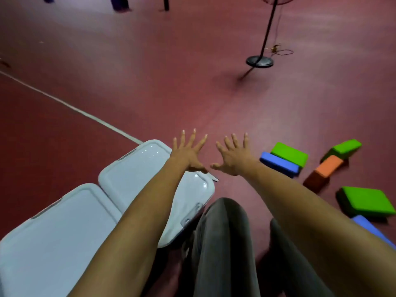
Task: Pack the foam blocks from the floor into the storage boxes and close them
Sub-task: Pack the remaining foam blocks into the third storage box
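Note:
Two storage boxes with pale grey lids on stand side by side at the lower left: the nearer box (pixel 53 228) and the farther box (pixel 137 168). My left hand (pixel 188 153) is stretched out above the far corner of the farther box, fingers spread, holding nothing. My right hand (pixel 233 155) is spread beside it over bare floor, also holding nothing. Foam blocks lie on the floor to the right: a green block (pixel 289 154) resting on a blue block (pixel 278 165), an orange block (pixel 327 169), a second green block (pixel 347 146), a large green block (pixel 366 201) and a blue block (pixel 372 230) partly hidden by my right arm.
The floor is dark red with a white line (pixel 70 107) running diagonally at the left. A fan stand with a round black base (pixel 259 61) and a loose cord stands farther off. My grey-trousered legs (pixel 222 243) are below, between the boxes and the blocks.

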A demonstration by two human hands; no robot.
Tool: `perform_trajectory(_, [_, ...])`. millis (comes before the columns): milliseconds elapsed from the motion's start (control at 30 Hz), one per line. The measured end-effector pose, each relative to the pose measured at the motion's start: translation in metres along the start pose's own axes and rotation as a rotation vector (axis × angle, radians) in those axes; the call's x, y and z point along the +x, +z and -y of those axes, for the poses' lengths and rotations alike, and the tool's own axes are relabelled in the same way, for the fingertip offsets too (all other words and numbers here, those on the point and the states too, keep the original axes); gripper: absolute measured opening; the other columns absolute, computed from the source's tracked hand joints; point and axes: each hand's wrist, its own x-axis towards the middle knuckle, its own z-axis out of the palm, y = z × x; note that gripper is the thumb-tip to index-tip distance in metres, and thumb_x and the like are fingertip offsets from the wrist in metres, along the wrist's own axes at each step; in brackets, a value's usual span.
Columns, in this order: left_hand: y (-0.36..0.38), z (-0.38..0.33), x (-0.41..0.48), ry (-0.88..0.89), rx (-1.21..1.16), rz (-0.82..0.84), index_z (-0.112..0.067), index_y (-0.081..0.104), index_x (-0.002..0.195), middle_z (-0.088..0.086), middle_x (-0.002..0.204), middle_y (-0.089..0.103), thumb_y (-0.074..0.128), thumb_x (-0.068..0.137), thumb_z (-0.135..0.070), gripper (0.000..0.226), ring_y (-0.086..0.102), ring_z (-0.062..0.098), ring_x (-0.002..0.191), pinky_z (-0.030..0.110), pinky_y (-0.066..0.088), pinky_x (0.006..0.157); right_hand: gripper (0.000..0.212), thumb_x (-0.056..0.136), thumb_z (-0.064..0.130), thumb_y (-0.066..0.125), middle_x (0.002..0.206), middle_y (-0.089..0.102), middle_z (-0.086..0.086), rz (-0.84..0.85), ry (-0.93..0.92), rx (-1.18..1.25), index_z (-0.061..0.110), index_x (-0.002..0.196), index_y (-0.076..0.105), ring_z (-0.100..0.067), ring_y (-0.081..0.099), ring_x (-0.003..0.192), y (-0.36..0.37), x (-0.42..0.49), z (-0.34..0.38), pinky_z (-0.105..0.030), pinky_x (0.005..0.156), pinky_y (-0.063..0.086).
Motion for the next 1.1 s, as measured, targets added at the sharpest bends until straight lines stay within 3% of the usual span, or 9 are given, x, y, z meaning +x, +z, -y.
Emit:
perform_trajectory(167, [-0.007, -0.112, 0.060, 0.191, 0.083, 0.083, -0.047, -0.022, 0.152, -0.001, 0.160, -0.035, 0.070, 0.068, -0.075, 0.128, -0.031, 0.040, 0.145, 0.065, -0.010, 0.117, 0.093, 0.088, 0.080, 0.031, 0.168, 0.002, -0.011, 0.061, 0.216, 0.033, 0.026, 0.161, 0.008, -0.038, -0.004, 0.153, 0.039, -0.045, -0.110, -0.072, 0.113, -0.006])
perform_trajectory(300, [0.002, -0.200, 0.094, 0.330, 0.187, 0.110, -0.045, -0.018, 0.154, -0.001, 0.163, -0.029, 0.072, 0.068, -0.073, 0.127, -0.025, 0.039, 0.148, 0.062, -0.006, 0.118, 0.094, 0.088, 0.081, 0.032, 0.168, -0.002, -0.013, 0.165, 0.385, 0.083, 0.028, 0.161, 0.007, -0.039, -0.007, 0.153, 0.086, -0.081, -0.178, -0.073, 0.112, -0.012])
perform_trajectory(567, [0.061, -0.344, 0.151, 0.529, 0.321, 0.151, -0.046, -0.019, 0.154, 0.000, 0.163, -0.028, 0.067, 0.073, -0.075, 0.121, -0.023, 0.037, 0.150, 0.062, -0.004, 0.119, 0.095, 0.088, 0.079, 0.033, 0.167, -0.007, -0.016, 0.322, 0.534, 0.214, 0.025, 0.161, 0.006, -0.042, -0.009, 0.152, 0.188, -0.128, -0.266, -0.076, 0.108, -0.013])
perform_trajectory(833, [0.140, -0.433, 0.225, 0.656, 0.465, 0.170, -0.043, -0.019, 0.154, 0.001, 0.164, -0.027, 0.058, 0.084, -0.069, 0.108, -0.020, 0.037, 0.151, 0.060, -0.001, 0.120, 0.097, 0.087, 0.078, 0.040, 0.166, -0.011, -0.015, 0.467, 0.648, 0.361, 0.025, 0.161, 0.005, -0.041, -0.011, 0.152, 0.298, -0.135, -0.332, -0.076, 0.109, -0.011])
perform_trajectory(1100, [0.241, -0.472, 0.309, 0.665, 0.443, 0.117, -0.041, 0.000, 0.158, 0.004, 0.168, -0.009, 0.058, 0.091, -0.042, 0.089, -0.004, 0.036, 0.153, 0.059, 0.006, 0.121, 0.102, 0.086, 0.074, 0.050, 0.166, -0.013, -0.016, 0.666, 0.677, 0.361, 0.024, 0.161, 0.002, -0.045, -0.009, 0.151, 0.434, -0.118, -0.362, -0.078, 0.109, -0.006])
